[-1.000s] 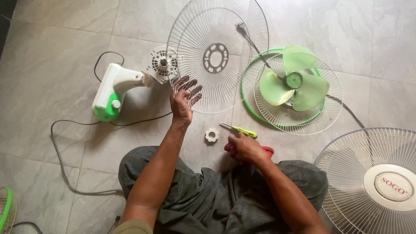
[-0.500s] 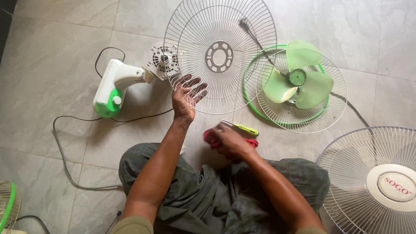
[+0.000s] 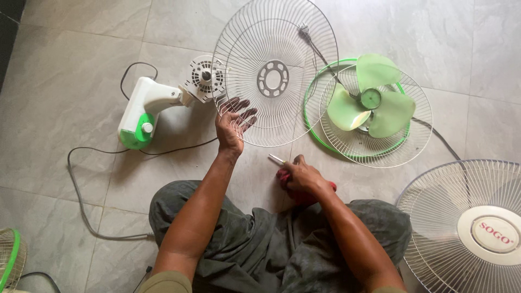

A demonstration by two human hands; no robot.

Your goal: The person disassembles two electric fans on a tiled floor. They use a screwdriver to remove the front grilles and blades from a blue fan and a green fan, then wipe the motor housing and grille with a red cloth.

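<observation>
I sit on a tiled floor. My left hand (image 3: 232, 127) holds the near rim of a white wire fan guard (image 3: 274, 70), with its spread fingers showing through the wires. My right hand (image 3: 301, 176) rests low by my knees, closed over a red-handled tool (image 3: 304, 196) whose metal tip (image 3: 275, 159) pokes out to the left. A white and green fan motor body (image 3: 142, 111) lies left of the guard, its round motor face (image 3: 205, 77) touching the guard's edge.
A second guard with a green rim and green blades (image 3: 372, 103) lies to the right. A complete fan head (image 3: 467, 228) sits at lower right. A grey power cord (image 3: 81, 184) loops across the floor at left. Another green-rimmed guard edge (image 3: 8, 260) shows at bottom left.
My right hand has drawn left and toward my knees, closing over the red-handled tool. The small white nut and the yellow-green screwdriver are no longer visible. My left hand still holds the guard.
</observation>
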